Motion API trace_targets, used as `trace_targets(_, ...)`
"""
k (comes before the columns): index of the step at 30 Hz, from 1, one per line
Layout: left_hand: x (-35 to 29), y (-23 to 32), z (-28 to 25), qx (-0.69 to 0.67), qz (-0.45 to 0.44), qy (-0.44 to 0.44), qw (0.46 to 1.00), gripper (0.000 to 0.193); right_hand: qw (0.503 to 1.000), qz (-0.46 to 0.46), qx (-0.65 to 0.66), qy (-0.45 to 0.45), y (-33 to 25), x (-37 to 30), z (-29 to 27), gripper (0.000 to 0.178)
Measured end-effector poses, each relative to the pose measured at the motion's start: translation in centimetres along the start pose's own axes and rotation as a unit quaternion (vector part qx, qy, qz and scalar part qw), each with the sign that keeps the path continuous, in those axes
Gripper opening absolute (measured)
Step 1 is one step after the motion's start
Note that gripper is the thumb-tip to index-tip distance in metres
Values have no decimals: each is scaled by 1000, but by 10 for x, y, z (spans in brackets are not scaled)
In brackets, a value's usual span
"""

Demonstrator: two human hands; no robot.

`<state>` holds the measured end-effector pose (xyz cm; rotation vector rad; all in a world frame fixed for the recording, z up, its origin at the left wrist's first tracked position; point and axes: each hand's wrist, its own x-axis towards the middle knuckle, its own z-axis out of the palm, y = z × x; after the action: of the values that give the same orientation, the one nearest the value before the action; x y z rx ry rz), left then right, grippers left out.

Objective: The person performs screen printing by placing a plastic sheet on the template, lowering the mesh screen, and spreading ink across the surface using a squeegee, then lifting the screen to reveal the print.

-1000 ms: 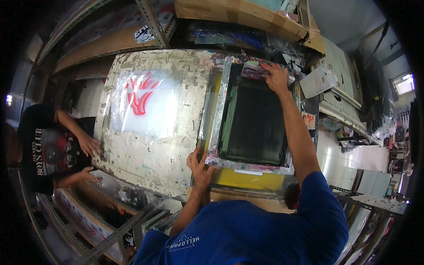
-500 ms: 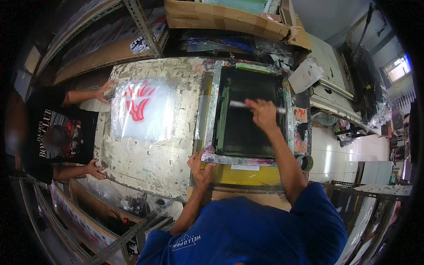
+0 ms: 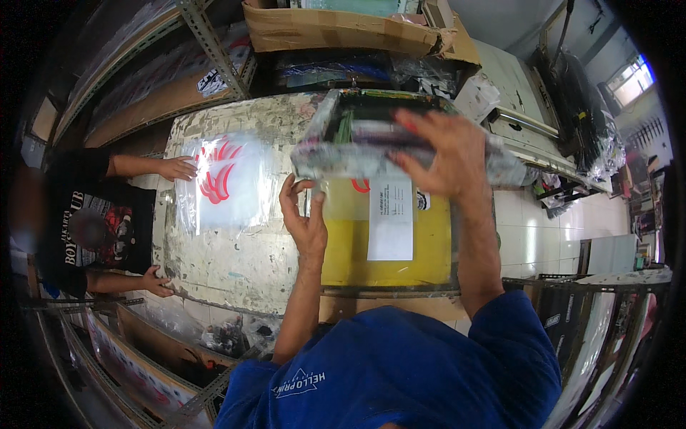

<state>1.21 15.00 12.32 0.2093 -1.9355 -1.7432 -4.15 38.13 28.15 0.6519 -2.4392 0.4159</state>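
Tipped up from lying flat half a second ago, the screen frame now slants over the yellow board and bares its near part; a co-worker's upper hand has also come in to the edge of the clear sheet at left. Nearest, the white paper lies on the board, its long axis running near to far; left of it the left hand gapes loosely, thumb and curled fingers parted with nothing visible between them, fingertips close by the frame's left corner — whether they touch cannot be told. Beyond, the right hand blurs across the frame's raised near side, thumb and fingers spread about the pale squeegee; how firmly it grips cannot be told. Squeegee's long axis runs left to right; the frame's runs away from the person — near side high, far side low, dark mesh foreshortened; farthest, behind the table, sits the cardboard box.
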Motion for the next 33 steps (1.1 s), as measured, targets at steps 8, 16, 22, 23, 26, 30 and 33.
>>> trace_targets(8,-48,-111,-5,460,69,-17,885,28,999,4,25,29,36,76,-7,45)
trace_targets(16,-36,-83,10,-1,-180,81,980,23,999,1,24,41,45,91,-11,47)
trace_targets(22,-31,-89,-41,-45,-162,166,972,13,999,8,33,23,38,93,-11,47)
trace_targets(23,-29,-95,-57,-41,-153,178,971,12,999,4,34,27,38,93,-11,47)
trace_targets(26,-20,-104,-111,25,-133,207,969,13,999,7,29,28,42,89,-12,46)
trace_targets(30,-16,-109,-195,137,-102,261,950,16,999,25,42,8,39,88,-13,44)
trace_targets(33,-13,-108,-232,308,-90,346,882,24,998,27,52,-4,38,89,-13,43)
